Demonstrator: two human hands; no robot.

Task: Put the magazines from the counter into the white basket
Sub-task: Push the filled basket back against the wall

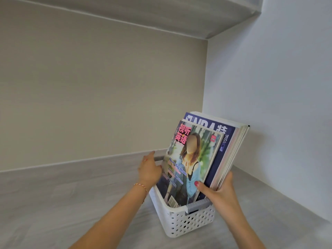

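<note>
On my left I see the left hand (150, 170) resting against the left edge of the magazines (201, 159), its fingers (150, 155) stretched out and slightly apart, not closed round anything; from this angle I cannot tell whether they also touch the basket's far rim. A thin bracelet (141, 186) sits on that wrist. The magazines stand upright as one stack in the white basket (181, 221), leaning back to the right, with a colourful cover in front and a dark blue one behind it. Their lower ends are down inside the basket, which rests on the grey desk (53, 203) in the corner near the white wall (278, 105). On my right, the right hand (221, 193) is clamped on the stack's lower right corner, thumb across the front cover, fingers wrapped behind.
</note>
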